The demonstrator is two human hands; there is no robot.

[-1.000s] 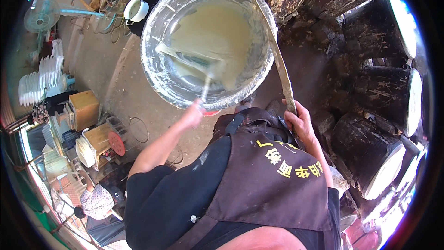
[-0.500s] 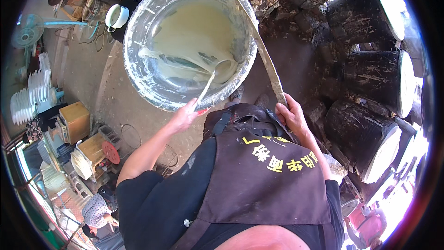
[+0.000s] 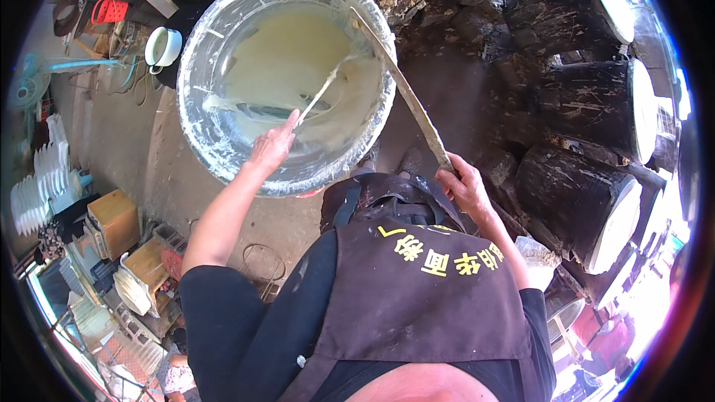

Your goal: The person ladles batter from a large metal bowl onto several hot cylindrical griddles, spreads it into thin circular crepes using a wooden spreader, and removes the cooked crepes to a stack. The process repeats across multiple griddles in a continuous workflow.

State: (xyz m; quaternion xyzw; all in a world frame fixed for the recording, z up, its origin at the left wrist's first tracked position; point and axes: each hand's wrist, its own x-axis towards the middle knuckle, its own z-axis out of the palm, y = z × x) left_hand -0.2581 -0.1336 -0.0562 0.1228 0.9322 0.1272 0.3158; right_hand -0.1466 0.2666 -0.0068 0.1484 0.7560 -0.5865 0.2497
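A large round tub (image 3: 205, 150) smeared with whitish paste stands in front of me, holding a pale, creamy liquid (image 3: 287, 52). Over its near part reaches my left hand (image 3: 272, 149), closed round the coated handle of a ladle (image 3: 319, 100). The ladle slants away to the right, and its bowl is mostly lost in the liquid. At the tub's right, my right hand (image 3: 465, 183) grips the near end of a long flat wooden stick (image 3: 414, 104). That stick leans across the right rim, its far tip over the inside of the tub.
Several dark, crusted barrels (image 3: 596, 108) with pale ends line the right side. Left of the tub sit a white enamel mug (image 3: 162, 48) and a red clog (image 3: 109, 11). A blue fan (image 3: 33, 82), stacked white sheets (image 3: 46, 179) and a wooden box (image 3: 114, 212) stand farther left.
My left hand has moved forward over the tub, pushing the ladle away from me through the liquid. My right hand still holds the stick against the rim. The whole view has shifted slightly.
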